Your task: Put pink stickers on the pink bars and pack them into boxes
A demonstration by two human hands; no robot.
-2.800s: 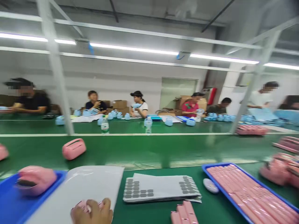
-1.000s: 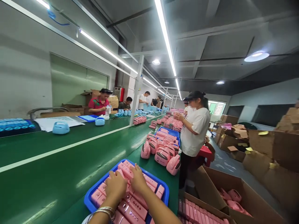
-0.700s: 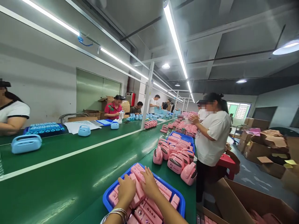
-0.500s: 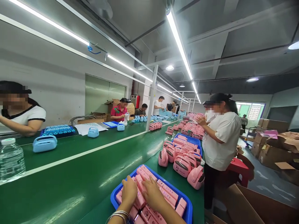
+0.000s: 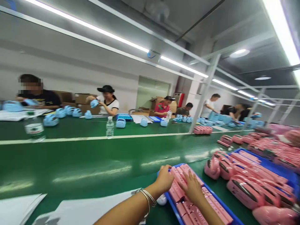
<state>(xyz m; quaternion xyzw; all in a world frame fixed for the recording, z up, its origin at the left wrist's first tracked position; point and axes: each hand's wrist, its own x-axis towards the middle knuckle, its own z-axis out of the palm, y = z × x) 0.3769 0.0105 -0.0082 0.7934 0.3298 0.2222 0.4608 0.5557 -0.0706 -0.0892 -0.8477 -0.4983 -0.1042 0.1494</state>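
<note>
Your left hand (image 5: 165, 180) rests at the near edge of the blue plastic tray (image 5: 172, 207), its fingers curled and close together against the end of the pink plastic bars (image 5: 181, 175) packed in rows inside it. Your right hand (image 5: 191, 188) lies over those same bars, its fingers (image 5: 187, 181) spread wide across their tops; you can't tell whether either hand has actually gripped a bar. Metal bangles (image 5: 147, 198) circle your left wrist. Just left of the tray, below your left hand, sits a small white oval object (image 5: 161, 199), and farther left a white sheet (image 5: 93, 204) lies on the green conveyor belt (image 5: 70, 162). Right of the tray, pink handled housings (image 5: 242, 191) crowd together beside a second blue tray (image 5: 288, 177) stacked with more pink bars. Beyond the tray, across the belt, a white line runs along the far edge, and a clear water bottle (image 5: 109, 127) stands there among pale blue housings (image 5: 121, 123). Past them, a seated person in a white top (image 5: 108, 104) holds a blue piece in both hands, with another person in a black top (image 5: 38, 98) to the left and one in a red shirt (image 5: 162, 109) to the right.
</note>
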